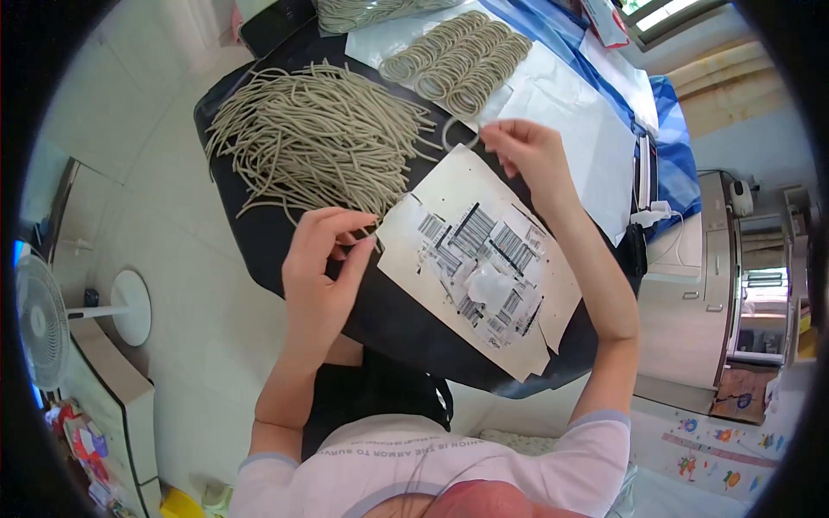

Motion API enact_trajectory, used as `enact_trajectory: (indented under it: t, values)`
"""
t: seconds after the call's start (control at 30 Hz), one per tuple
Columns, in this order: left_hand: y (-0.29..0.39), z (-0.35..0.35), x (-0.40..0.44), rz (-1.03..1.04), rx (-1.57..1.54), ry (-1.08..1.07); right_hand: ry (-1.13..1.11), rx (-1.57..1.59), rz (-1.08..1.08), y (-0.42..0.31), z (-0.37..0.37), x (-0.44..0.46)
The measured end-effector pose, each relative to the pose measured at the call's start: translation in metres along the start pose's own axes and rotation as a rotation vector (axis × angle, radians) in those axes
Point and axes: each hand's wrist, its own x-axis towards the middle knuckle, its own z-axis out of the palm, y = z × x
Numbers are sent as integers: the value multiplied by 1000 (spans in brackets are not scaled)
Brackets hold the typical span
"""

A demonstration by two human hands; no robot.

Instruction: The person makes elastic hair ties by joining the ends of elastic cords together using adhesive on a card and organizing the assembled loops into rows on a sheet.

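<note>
My right hand [528, 157] is closed in a pinch on a ring of beige cord [448, 131], above the upper corner of a cardboard sheet [414, 226]. At the sheet's left corner, my left hand [321, 263] pinches a strand of the same cord [378, 245], whose short end shows by the fingertips. Just beyond that hand lies a big loose pile of cut beige cords [315, 142]. Black-and-white barcode labels [473, 228] cover the middle of the cardboard, with a whitish patch [490, 287] among them.
Rows of finished cord rings [458, 60] lie on white sheeting [574, 129] at the back. Behind them is a clear bag of cord [371, 13]. A black cover [268, 246] drapes the table; its front edge is near my lap. A fan [43, 319] stands left.
</note>
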Motion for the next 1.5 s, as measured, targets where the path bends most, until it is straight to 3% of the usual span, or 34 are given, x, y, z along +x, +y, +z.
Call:
enact_trajectory:
  t: [0.17, 0.27, 0.47, 0.67, 0.77, 0.87, 1.0, 1.33, 1.5]
  values:
    - [-9, -11, 1, 9, 263, -9, 110, -22, 66, 25, -7, 57]
    - [-14, -10, 1, 147, 414, -28, 132, -17, 97, 32, -6, 67]
    - [-13, -11, 4, 154, 430, -63, 148, -144, 73, 33, -6, 66]
    - [-13, -10, 3, 131, 429, -44, 188, -274, -106, 36, -5, 39]
    - [-14, -9, 2, 149, 437, -39, 147, -439, -418, 47, 1, 24]
    - [-15, -8, 2, 172, 432, -31, 7, -623, -410, 34, 8, 14]
    - [-16, -7, 1, 179, 438, -13, 52, -795, -443, 38, 18, 18]
    - [-15, -7, 1, 162, 444, -20, 69, -719, -437, 37, 16, 19]
    - [-9, -12, -2, 81, 221, 100, 1, -553, -459, 12, 19, -17]
